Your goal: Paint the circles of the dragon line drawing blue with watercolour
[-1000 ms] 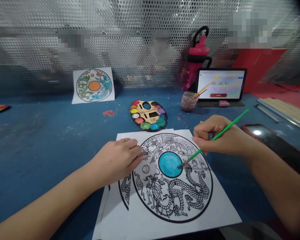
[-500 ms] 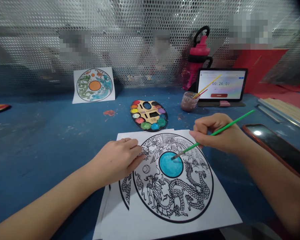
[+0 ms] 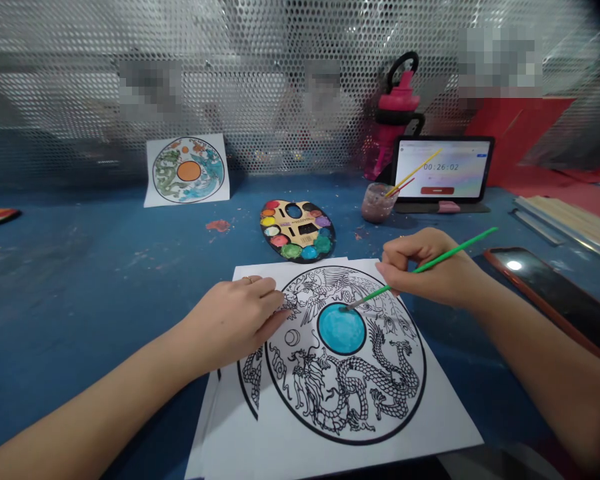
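Pinching the slim green-handled paintbrush [image 3: 460, 247], your right hand [image 3: 427, 265] holds its bristles [image 3: 347, 309] at the round blue patch's [image 3: 341, 333] upper edge on the white line-art paper [image 3: 430, 427]; a slip could smear paint outside. Your left hand [image 3: 243, 315] rests there, grip unclear.

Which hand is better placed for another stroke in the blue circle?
Probably the right hand: it grips the green paintbrush, bristles at the top of the blue circle. The left hand rests on the left of the sheet, no brush visible in it.
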{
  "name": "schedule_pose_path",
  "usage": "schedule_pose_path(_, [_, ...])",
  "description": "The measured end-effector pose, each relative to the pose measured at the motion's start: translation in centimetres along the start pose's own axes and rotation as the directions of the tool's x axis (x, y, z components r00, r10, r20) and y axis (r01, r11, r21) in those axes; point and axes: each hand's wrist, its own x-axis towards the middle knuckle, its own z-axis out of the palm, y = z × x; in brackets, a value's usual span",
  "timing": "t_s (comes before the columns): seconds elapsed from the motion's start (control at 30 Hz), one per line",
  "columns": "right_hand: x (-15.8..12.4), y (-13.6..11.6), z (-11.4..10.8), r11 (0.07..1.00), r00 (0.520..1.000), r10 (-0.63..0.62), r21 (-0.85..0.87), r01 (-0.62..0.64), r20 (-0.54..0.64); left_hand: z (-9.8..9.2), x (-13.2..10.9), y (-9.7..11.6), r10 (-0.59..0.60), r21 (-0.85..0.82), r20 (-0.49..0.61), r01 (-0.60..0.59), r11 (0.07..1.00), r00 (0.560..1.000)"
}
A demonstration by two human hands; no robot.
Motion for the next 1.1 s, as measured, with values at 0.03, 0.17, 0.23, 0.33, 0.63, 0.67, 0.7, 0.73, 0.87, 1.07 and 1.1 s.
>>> schedule_pose_path(0.03, [-0.03,-0.07,-0.07,1.000,1.000,0.000,-0.010,0.000,0.009,0.01,-0.01,0.01,0.001,0.002,-0.005,-0.001,1.000,1.000])
schedule_pose_path(0.17, [-0.15,-0.30,-0.51,1.000,1.000,0.014,-0.023,-0.013,0.011,0.08,0.01,0.03,0.000,-0.002,-0.005,0.000,1.000,1.000])
schedule_pose_path(0.23, [-0.14,-0.34,-0.64,1.000,1.000,0.014,-0.021,-0.013,0.004,0.11,0.01,-0.01,0.000,-0.003,-0.011,0.000,1.000,1.000])
schedule_pose_path(0.33, [-0.11,-0.35,-0.65,1.000,1.000,0.002,0.002,-0.002,0.031,0.10,-0.05,-0.05,0.000,0.000,-0.018,0.000,1.000,1.000])
schedule_pose_path(0.63, [-0.21,-0.31,-0.72,1.000,0.999,-0.003,0.015,0.002,0.049,0.06,-0.08,-0.03,-0.004,-0.019,0.011,0.004,1.000,1.000])
schedule_pose_path(0.67, [-0.20,-0.33,-0.73,1.000,0.999,0.003,0.020,-0.004,0.036,0.06,-0.06,-0.04,-0.004,-0.019,0.010,0.004,1.000,1.000])
schedule_pose_path(0.7, [-0.19,-0.36,-0.73,1.000,1.000,0.010,0.022,-0.011,0.026,0.07,-0.04,-0.05,-0.004,-0.019,0.011,0.004,1.000,1.000])
schedule_pose_path(0.73, [-0.18,-0.39,-0.72,1.000,1.000,0.014,0.020,-0.014,0.022,0.08,-0.03,-0.05,-0.005,-0.020,0.012,0.005,1.000,1.000])
schedule_pose_path(0.87, [-0.17,-0.45,-0.67,1.000,0.997,-0.012,0.008,0.011,0.073,0.14,-0.02,-0.03,-0.013,-0.023,0.017,0.013,1.000,1.000])
schedule_pose_path(1.07, [-0.29,-0.43,-0.81,1.000,0.998,0.001,0.016,-0.001,0.059,0.19,-0.07,-0.08,-0.018,-0.026,0.028,0.019,0.999,0.999])
schedule_pose_path(1.1, [-0.30,-0.40,-0.82,1.000,0.998,0.001,0.020,-0.002,0.065,0.19,-0.06,-0.08,-0.019,-0.024,0.025,0.019,1.000,1.000])
